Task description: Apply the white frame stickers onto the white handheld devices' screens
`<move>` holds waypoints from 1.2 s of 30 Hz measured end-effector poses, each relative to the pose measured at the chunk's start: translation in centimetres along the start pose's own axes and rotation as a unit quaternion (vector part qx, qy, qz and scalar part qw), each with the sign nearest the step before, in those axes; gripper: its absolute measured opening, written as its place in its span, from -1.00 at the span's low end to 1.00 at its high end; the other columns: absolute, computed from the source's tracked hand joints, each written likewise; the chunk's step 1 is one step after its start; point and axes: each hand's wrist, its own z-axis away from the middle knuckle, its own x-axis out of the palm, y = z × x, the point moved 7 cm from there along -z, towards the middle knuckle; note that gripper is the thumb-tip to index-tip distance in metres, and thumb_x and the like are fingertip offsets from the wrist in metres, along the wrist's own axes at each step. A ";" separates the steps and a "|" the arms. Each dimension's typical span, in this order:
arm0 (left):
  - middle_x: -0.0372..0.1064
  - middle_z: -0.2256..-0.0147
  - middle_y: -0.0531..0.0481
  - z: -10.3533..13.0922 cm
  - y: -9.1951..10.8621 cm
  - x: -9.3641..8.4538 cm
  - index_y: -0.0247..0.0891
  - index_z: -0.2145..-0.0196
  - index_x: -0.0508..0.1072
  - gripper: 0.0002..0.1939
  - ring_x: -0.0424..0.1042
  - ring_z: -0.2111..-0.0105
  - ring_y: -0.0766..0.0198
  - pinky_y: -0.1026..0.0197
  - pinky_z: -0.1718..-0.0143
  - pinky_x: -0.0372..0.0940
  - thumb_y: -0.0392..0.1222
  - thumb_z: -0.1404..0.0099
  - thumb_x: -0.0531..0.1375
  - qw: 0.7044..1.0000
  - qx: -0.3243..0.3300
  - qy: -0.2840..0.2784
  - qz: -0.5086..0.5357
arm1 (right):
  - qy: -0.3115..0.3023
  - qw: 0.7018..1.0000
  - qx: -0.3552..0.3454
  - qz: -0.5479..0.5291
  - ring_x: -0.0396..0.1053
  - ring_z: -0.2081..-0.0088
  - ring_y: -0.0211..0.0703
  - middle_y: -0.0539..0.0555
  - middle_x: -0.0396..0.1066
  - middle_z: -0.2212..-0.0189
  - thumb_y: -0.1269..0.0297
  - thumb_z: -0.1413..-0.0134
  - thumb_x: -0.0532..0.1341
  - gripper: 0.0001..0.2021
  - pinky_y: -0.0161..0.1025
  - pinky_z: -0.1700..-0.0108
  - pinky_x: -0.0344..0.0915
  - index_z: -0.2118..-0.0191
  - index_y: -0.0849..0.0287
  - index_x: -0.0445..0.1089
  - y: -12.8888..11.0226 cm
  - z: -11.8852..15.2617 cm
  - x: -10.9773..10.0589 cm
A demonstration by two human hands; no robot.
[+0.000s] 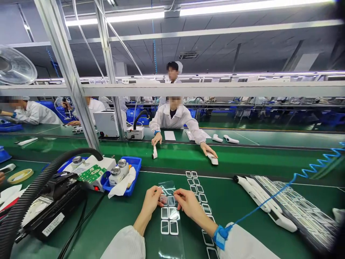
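A strip of clear plastic film (164, 247) lies in front of me, with pairs of white rounded rectangular frames (165, 227) on it. My left hand (151, 201) pinches the film's left edge beside the upper pair of frames. On the opposite edge, my right hand (188, 203) is closed in a pinch at the film near the same pair. A blue wrist strap (221, 236) with a coiled cord circles my right wrist. Under and beyond my right forearm runs a second strip of white frames (199, 189), partly hidden by the arm.
White handheld devices (265, 199) and stacked frame sheets (302, 212) lie at right. Left are a blue tray (134, 168) with metal-topped bottles, a white box with a circuit board (93, 174), and a black hose (40, 180). A co-worker (174, 117) across the green belt holds white devices.
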 end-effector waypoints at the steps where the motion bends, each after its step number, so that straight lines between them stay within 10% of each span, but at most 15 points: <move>1: 0.43 0.61 -0.04 0.0 -0.1 0.0 -0.30 0.48 0.36 -0.45 0.45 0.63 0.27 0.34 0.67 0.29 0.31 0.01 0.28 1.000 0.002 0.000 0.002 | 0.000 1.000 -0.005 0.009 0.39 0.61 -0.20 0.00 0.40 0.58 0.23 -0.14 0.08 -0.77 -0.31 0.57 0.26 0.36 0.23 0.41 -0.1 -0.1 0.0; 20: 0.47 0.60 -0.05 -0.3 -0.5 0.1 -0.26 0.48 0.33 -0.53 0.45 0.63 0.26 0.33 0.68 0.28 0.25 -0.04 0.24 0.999 0.007 -0.022 -0.044 | 0.042 0.982 -0.078 0.167 0.27 0.42 -0.19 0.02 0.26 0.45 0.49 -0.12 0.09 -0.82 -0.27 0.38 0.13 0.47 0.17 0.32 -1.6 0.4 0.1; 26: 0.51 0.55 -0.13 -0.4 -0.4 -0.7 -0.25 0.48 0.35 -0.51 0.48 0.58 0.17 0.37 0.75 0.12 0.29 -0.04 0.19 0.996 0.009 -0.014 -0.090 | 0.049 0.926 -0.247 0.281 0.30 0.29 -0.13 0.09 0.36 0.33 0.39 -0.30 -0.01 -0.77 -0.21 0.25 0.19 0.27 0.16 0.38 -4.2 5.5 0.1; 31: 0.54 0.51 -0.17 -0.9 -0.3 -1.5 -0.29 0.43 0.47 -0.47 0.45 0.56 0.11 0.31 0.73 0.07 0.31 0.02 0.23 0.989 0.015 -0.007 -0.147 | 0.103 0.871 -0.057 0.478 0.32 0.09 -0.10 0.11 0.41 0.10 0.40 -0.25 0.08 -0.66 -0.23 0.07 0.22 -0.11 0.06 0.30 0.9 3.4 -10.1; 36: 0.53 0.41 -0.15 -1.0 0.4 -2.8 -0.29 0.23 0.49 -0.34 0.45 0.44 0.06 0.19 0.56 0.23 0.36 0.05 0.23 0.979 0.054 0.064 -0.187 | 0.157 0.825 0.098 0.535 0.29 0.04 0.27 0.43 0.42 0.09 0.55 -0.04 0.15 -0.37 0.00 0.11 0.19 -0.27 0.41 0.10 7.1 0.4 -22.8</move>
